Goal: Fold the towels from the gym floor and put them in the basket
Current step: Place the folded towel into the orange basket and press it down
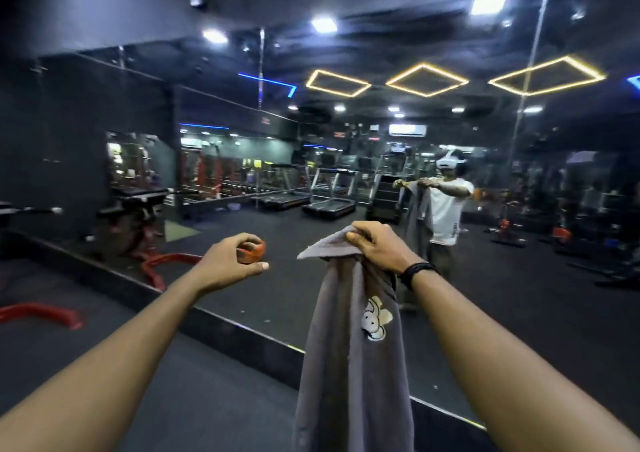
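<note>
Head view: wall mirror (346, 174) ahead reflects treadmills (329, 192). Grey towel (349, 347) with embroidered cartoon patch (375, 318) hangs full length from right hand (377, 247), gripped at top edge. Left hand (232, 261) curled, fingers empty, beside towel corner, apart. Black wristband (417, 271) on right wrist.

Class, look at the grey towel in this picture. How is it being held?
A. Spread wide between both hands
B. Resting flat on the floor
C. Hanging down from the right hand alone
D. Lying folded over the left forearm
C: the right hand grips the top of the grey towel, which hangs straight down, while the left hand is apart from it and does not touch it.
</note>
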A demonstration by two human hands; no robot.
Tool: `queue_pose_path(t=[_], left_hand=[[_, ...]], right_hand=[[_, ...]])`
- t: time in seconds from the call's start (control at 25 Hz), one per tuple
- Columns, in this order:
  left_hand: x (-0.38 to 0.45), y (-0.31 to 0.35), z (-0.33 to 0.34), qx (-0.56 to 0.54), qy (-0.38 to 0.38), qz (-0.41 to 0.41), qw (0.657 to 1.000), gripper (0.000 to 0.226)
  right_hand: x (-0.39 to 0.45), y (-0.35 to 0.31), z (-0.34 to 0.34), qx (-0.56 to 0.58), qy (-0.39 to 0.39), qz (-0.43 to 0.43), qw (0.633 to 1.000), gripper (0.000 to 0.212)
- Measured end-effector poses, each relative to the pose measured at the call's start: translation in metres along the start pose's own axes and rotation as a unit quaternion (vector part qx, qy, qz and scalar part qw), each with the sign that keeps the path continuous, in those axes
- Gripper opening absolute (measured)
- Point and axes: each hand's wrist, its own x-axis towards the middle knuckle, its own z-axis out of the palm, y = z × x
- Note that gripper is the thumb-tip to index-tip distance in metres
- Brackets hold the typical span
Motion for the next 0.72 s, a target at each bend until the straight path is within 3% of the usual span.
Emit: queue_pose_path(t=[0.32,0.72], left_hand=[[-0.043,-0.178,-0.204,0.063,0.103,-0.132,0.984,0.045],[-0.078,-0.368,-0.348,0.142,0.186,-0.272,0.933,0.052]], right_hand=[[0.174,-0.151,0.184,0.083,-0.05,-0.11,0.989,0.021],[0.346,-0.31,0.426,0.154,-0.144,-0.24,0.948,0.027]])
